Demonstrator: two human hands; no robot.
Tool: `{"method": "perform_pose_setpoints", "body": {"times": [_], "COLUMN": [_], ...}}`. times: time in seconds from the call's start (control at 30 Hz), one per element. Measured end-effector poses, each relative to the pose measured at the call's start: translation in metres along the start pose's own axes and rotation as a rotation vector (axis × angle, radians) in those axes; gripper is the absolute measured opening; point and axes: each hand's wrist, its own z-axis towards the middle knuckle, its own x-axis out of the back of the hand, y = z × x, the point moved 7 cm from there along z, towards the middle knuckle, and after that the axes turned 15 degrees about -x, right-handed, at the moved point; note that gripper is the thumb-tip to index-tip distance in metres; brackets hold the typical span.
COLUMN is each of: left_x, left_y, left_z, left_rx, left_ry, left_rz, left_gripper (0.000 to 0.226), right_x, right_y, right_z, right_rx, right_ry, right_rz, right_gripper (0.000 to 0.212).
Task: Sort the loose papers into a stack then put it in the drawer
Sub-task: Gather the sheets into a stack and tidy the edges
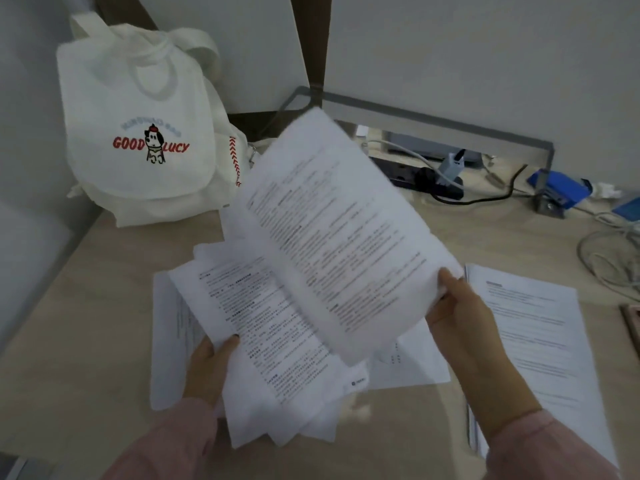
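Note:
My left hand [211, 362] grips the left edge of a fanned bundle of printed papers [277, 341] held above the desk. My right hand [464, 317] pinches the right corner of another printed sheet [332, 230], lifted and tilted over the bundle and blurred by motion. More loose papers lie flat on the wooden desk [86, 323]: one sheet [166, 341] under the bundle at the left, one [412, 365] below the lifted sheet, and a small pile [533, 341] at the right. No drawer is in view.
A white cloth bag [138, 133] printed "GOOD LUCY" leans against the wall at the back left. A black power strip [422, 181] with plugs, cables [609, 258] and a blue object [561, 188] lie at the back right under a grey metal stand [450, 123].

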Motion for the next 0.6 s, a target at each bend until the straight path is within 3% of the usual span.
{"method": "perform_pose_setpoints", "body": {"times": [0.17, 0.3, 0.6], "left_x": [0.000, 0.002, -0.005], "left_y": [-0.002, -0.008, -0.006], "left_z": [-0.003, -0.003, -0.002], "left_rx": [0.025, 0.056, 0.030], "left_ry": [-0.009, 0.003, 0.016], "left_rz": [-0.037, -0.051, -0.112], "left_gripper": [0.030, 0.034, 0.046], "right_x": [0.048, 0.059, 0.055], "right_y": [0.056, 0.075, 0.115], "right_z": [0.023, 0.019, 0.016], "right_rx": [-0.184, -0.214, -0.317], "right_ry": [0.194, 0.347, 0.256], "right_rz": [0.023, -0.194, -0.421], "right_gripper": [0.017, 0.020, 0.027]}}
